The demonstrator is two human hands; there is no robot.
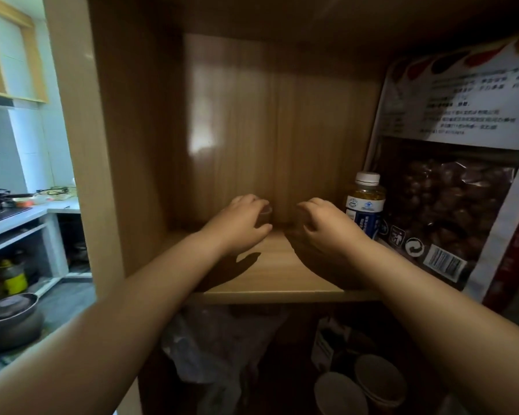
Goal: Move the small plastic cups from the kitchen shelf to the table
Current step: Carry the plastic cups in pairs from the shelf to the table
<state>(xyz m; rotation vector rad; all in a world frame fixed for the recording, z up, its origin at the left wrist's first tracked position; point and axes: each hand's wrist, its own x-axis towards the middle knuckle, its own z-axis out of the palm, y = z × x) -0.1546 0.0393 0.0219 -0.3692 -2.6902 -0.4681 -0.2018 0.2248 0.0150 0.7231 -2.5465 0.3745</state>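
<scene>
Both of my arms reach deep into a wooden kitchen shelf (270,274). My left hand (240,223) curls around a small clear plastic cup (265,213) that stands near the shelf's back wall; only the cup's right edge shows past the fingers. My right hand (324,226) is cupped with bent fingers just to the right, close to the back wall. Whatever may be under its fingers is hidden in the dark, so I cannot tell whether it holds a cup.
A white-capped bottle (364,205) and a large bag of brown dried fruit (450,181) fill the shelf's right side. Below are plastic bags (216,348) and stacked bowls (378,381). A kitchen counter (18,217) and a pot (11,319) lie at left.
</scene>
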